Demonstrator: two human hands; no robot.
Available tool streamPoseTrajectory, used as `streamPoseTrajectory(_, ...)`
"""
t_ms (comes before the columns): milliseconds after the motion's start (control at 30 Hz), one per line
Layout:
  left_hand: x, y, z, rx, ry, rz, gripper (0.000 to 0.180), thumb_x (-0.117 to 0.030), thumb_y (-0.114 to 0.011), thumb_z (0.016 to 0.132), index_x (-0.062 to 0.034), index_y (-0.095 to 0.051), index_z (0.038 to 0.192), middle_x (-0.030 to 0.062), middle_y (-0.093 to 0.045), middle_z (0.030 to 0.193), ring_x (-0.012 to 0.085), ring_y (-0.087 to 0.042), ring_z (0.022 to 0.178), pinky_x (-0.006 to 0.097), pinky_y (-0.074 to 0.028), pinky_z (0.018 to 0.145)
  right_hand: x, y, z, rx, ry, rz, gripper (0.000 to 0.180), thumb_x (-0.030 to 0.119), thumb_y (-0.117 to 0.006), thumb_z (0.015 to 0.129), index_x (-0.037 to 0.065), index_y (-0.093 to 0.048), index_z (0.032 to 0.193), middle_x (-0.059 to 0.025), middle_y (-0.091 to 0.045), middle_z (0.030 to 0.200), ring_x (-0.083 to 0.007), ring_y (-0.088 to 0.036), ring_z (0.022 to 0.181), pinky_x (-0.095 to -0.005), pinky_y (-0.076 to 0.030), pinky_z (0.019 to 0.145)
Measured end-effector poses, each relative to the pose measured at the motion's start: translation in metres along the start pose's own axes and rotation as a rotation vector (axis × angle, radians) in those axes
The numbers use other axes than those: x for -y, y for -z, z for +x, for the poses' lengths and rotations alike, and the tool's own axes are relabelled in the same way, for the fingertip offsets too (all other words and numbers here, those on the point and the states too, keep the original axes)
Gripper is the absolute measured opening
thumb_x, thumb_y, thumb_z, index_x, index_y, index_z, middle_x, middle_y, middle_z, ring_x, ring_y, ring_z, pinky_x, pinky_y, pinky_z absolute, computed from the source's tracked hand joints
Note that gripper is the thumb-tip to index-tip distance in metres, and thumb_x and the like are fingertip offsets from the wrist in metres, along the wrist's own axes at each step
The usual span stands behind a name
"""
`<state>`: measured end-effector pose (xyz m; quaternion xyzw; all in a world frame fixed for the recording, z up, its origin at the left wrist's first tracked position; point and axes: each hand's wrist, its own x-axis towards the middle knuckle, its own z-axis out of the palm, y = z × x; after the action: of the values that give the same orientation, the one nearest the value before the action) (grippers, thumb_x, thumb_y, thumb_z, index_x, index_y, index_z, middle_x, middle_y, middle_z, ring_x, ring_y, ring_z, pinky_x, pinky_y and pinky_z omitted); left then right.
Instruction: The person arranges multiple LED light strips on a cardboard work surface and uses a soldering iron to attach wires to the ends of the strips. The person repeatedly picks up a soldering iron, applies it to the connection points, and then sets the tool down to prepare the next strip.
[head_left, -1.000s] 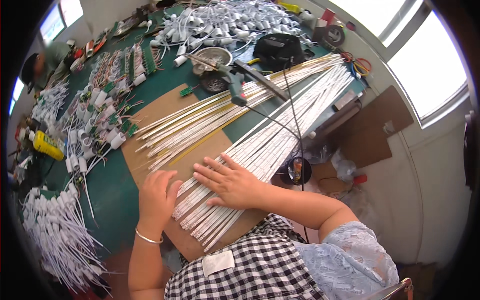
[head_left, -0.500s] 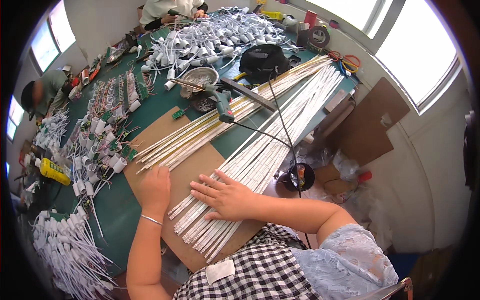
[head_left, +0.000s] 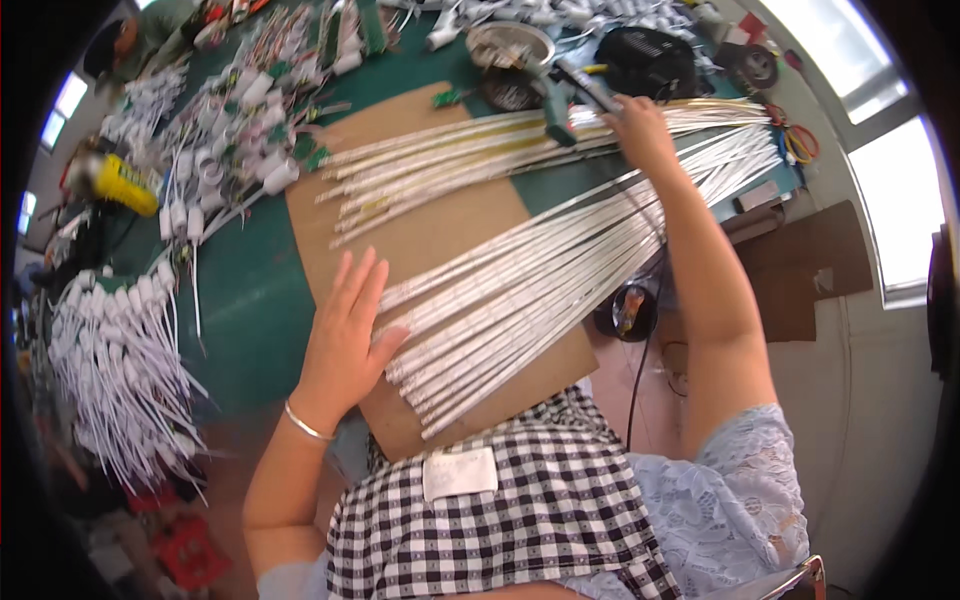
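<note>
My left hand (head_left: 345, 325) lies with fingers stretched at the left ends of a fanned bundle of long thin white strips (head_left: 520, 290), thumb close to their tips. The strips rest partly on a brown board (head_left: 420, 225). Farther off to the right, my right hand (head_left: 638, 132) is closed around the near end of a dark flat bar (head_left: 588, 87); its fingertips are partly hidden. That bar lies by a second bundle of white and yellowish strips (head_left: 450, 165). Just left of my right hand is a green-handled tool (head_left: 558, 115) with a cord.
White cylindrical sockets with wires (head_left: 130, 330) and circuit boards crowd the green table's (head_left: 245, 310) left side. A metal bowl (head_left: 510, 45) and black pouch (head_left: 650, 60) stand at the back. Pliers with orange handles (head_left: 798, 143) lie right; a black bin (head_left: 628, 312) sits below.
My right hand has left the near strips and reached far right to the dark bar. The left hand has opened out and lies by the strip ends. The view has shifted.
</note>
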<state>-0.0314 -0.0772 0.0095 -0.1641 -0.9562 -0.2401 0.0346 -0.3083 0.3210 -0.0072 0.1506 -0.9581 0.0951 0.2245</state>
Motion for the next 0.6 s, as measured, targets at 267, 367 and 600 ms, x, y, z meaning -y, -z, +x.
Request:
streamPoseTrajectory(267,-0.024,-0.026,-0.023,0.082,-0.006,0.262,0.083,-0.061,-0.041,0.095,-0.0012,-0.029,0.151,0.0187,-0.027,0.158,0.0387,-0.022,0.147,0.053,-0.015,0.118,-0.025,-0.007,0.031,0.319,0.014,0.006,0.049,0.032,-0.069,0.087,0.001,-0.061,0.123,-0.0239,-0.063,0.116,-0.0402,-0.059,0.111,-0.0446,-0.046,0.095)
streamPoseTrajectory(367,-0.023,-0.029,-0.023,0.123,0.026,0.286,0.082,-0.062,-0.04,0.096,-0.0019,-0.03,0.151,0.018,-0.027,0.158,0.0378,-0.022,0.147,0.053,-0.014,0.119,-0.029,-0.009,0.037,0.362,-0.113,0.179,0.043,0.028,-0.068,0.088,-0.002,-0.063,0.119,-0.0207,-0.068,0.108,-0.0327,-0.063,0.102,-0.0398,-0.048,0.091)
streamPoseTrajectory(600,-0.015,-0.023,-0.015,0.195,0.01,0.34,0.082,-0.064,-0.034,0.097,-0.0044,-0.028,0.153,0.0157,-0.024,0.16,0.0372,-0.019,0.148,0.055,-0.01,0.119,-0.05,0.006,0.05,0.498,-0.519,0.966,0.035,0.021,-0.064,0.096,-0.005,-0.061,0.119,0.0016,-0.058,0.08,-0.0046,-0.05,0.065,-0.0197,-0.041,0.058)
